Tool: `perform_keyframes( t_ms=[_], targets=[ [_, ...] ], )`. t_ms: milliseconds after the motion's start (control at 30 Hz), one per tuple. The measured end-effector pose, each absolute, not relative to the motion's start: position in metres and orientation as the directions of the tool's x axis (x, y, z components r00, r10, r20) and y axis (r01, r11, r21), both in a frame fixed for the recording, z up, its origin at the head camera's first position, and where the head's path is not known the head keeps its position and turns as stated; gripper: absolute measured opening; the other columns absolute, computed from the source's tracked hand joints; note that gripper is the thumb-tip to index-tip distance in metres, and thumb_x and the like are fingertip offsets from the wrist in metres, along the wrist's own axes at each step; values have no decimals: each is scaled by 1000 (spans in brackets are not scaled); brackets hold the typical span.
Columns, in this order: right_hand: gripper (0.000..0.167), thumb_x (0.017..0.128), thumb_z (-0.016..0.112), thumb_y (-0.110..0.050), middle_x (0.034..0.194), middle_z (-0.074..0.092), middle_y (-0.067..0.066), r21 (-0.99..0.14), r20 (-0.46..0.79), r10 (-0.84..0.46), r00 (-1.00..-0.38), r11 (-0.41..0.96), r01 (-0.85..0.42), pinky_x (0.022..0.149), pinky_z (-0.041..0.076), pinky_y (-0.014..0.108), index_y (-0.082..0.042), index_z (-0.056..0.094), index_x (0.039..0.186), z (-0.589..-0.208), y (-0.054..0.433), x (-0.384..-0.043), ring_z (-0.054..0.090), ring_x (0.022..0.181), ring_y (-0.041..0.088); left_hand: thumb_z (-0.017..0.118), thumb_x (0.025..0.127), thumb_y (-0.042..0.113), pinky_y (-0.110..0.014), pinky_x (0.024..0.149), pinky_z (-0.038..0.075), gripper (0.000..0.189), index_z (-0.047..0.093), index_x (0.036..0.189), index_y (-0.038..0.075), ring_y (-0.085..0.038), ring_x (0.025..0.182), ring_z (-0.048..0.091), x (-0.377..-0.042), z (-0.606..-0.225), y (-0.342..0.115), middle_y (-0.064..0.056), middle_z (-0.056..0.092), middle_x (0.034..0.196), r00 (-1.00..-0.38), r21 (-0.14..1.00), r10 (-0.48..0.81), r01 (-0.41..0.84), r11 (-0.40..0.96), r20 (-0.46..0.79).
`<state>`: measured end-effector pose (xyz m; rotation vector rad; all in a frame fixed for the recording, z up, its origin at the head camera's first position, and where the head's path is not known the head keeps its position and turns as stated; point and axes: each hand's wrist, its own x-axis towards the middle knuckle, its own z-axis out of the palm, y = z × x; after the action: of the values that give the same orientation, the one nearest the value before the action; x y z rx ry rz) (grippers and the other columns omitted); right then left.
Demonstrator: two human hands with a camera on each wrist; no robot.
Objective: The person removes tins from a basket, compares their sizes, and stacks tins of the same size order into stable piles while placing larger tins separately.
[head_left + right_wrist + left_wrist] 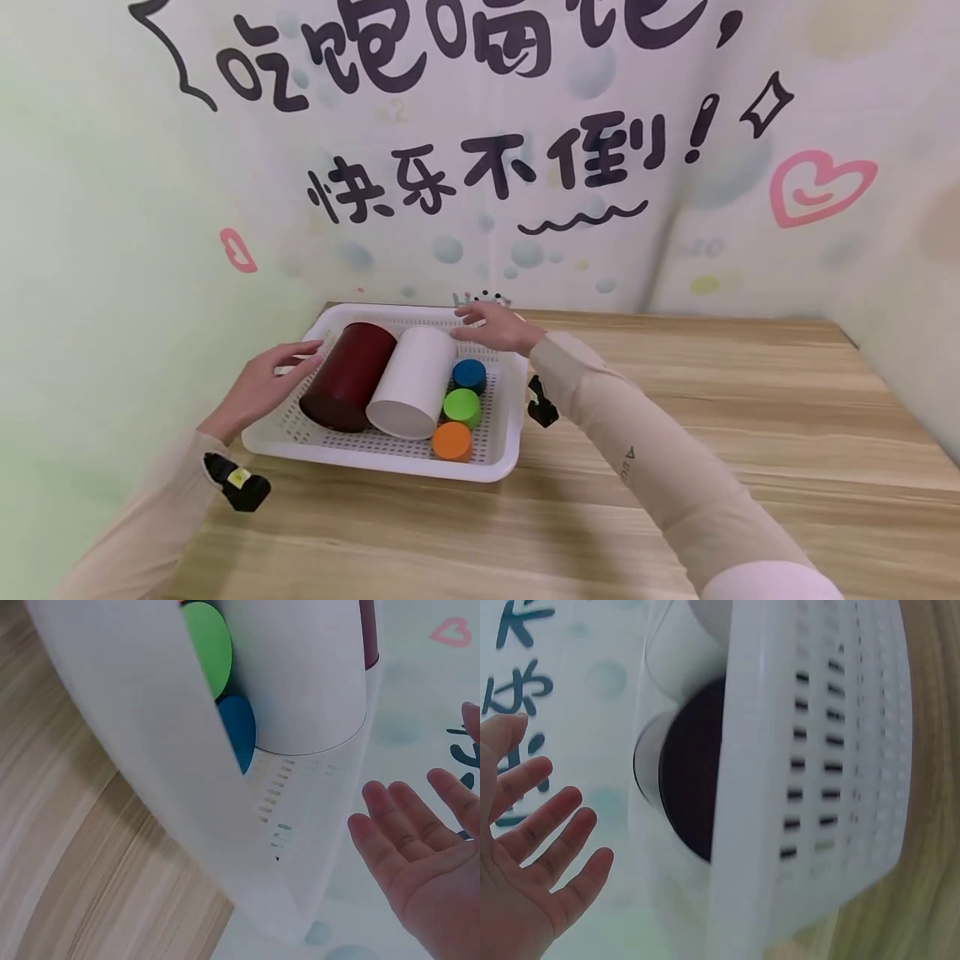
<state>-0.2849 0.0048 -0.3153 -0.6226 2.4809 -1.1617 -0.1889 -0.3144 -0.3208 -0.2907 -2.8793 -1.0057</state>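
Note:
A white plastic basket [480,472] holds a dark red cylinder [351,371] and a white cylinder [416,379], lying side by side. Along its right side stand three small round blocks: blue [469,375], green [462,407] and orange [452,442]. My left hand [266,379] hovers by the basket's left side near the dark red cylinder, fingers extended; in the left wrist view that hand [544,855] holds nothing. Over the far right part of the basket is my right hand [497,327], close to the white cylinder's far end. The right wrist view shows its fingers [375,836] loosely spread, gripping nothing.
The basket sits on a wood-grain table [712,433], near its back left corner. Behind is a wall sheet [465,258] with black lettering and hearts. A pale green wall [112,292] stands close on the left. Black wrist mounts [542,403] stick out from the sleeves.

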Motion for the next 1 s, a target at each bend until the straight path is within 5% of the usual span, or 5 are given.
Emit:
perform_keyframes(
  t_ms=[467, 833, 1000],
  targets=[
    [47, 89, 53, -26, 129, 44, 12, -949, -139, -408, -902, 314, 5, 87, 41, 39, -6, 42, 130, -332, -17, -298, 49, 108, 30, 43, 93, 35, -55, 84, 35, 53, 44, 125, -7, -43, 112, 37, -194, -340, -365, -30, 41, 125, -998, 610, 54, 61, 790, 30],
    [56, 87, 56, -30, 127, 43, 13, -950, -227, -265, -937, 272, 153, 89, 39, 40, -10, 33, 133, -353, -34, -299, 43, 112, 26, 48, 91, 33, -27, 66, 47, 51, 46, 125, -6, -38, 97, 53, -196, -360, -378, -29, 48, 119, -1000, 653, 5, 21, 757, 26],
    [51, 87, 55, -30, 126, 44, 13, -933, -265, -211, -941, 304, 195, 89, 39, 39, -8, 36, 130, -362, -34, -301, 44, 110, 26, 49, 90, 35, -25, 61, 48, 54, 45, 126, -5, -31, 91, 55, -199, -360, -378, -30, 48, 119, -1000, 681, 1, 4, 733, 4]
  ],
)
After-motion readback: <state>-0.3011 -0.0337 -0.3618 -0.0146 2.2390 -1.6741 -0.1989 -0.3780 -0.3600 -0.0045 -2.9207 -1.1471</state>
